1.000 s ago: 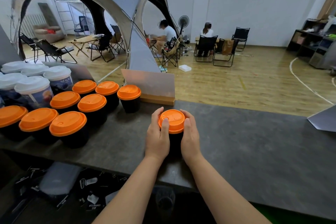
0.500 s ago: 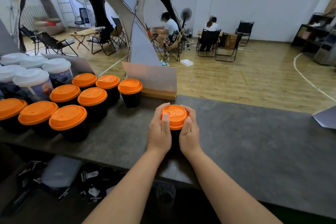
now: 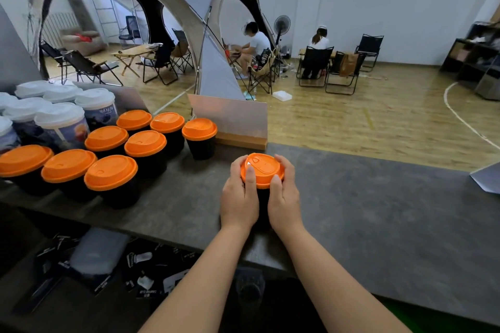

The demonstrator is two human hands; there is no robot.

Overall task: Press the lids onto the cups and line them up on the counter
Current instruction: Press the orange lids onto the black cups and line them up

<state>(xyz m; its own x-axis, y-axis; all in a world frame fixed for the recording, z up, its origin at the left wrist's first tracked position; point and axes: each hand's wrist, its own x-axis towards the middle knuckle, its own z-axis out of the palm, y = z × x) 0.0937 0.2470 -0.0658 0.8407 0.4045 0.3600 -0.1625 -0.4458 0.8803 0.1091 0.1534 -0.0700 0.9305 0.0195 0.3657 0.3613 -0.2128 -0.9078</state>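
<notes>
A black cup with an orange lid [image 3: 263, 169] stands on the grey counter [image 3: 365, 211] in front of me. My left hand [image 3: 239, 197] grips its left side, thumb on the lid's rim. My right hand [image 3: 284, 197] grips its right side, thumb likewise on the rim. The cup's body is mostly hidden between my hands. To the left stand several black cups with orange lids [image 3: 146, 143] in rows; the nearest one [image 3: 199, 129] sits just behind and to the left of my hands.
Several taller printed cups with white lids [image 3: 58, 116] crowd the far left. A sign board on a wooden base [image 3: 230, 121] stands at the counter's back edge. A grey sheet corner [image 3: 487, 178] lies at the right. Dark packets lie on a lower shelf [image 3: 94, 265].
Both hands stay on the cup. The thumbs have shifted a little along the lid's rim, and my view has moved slightly.
</notes>
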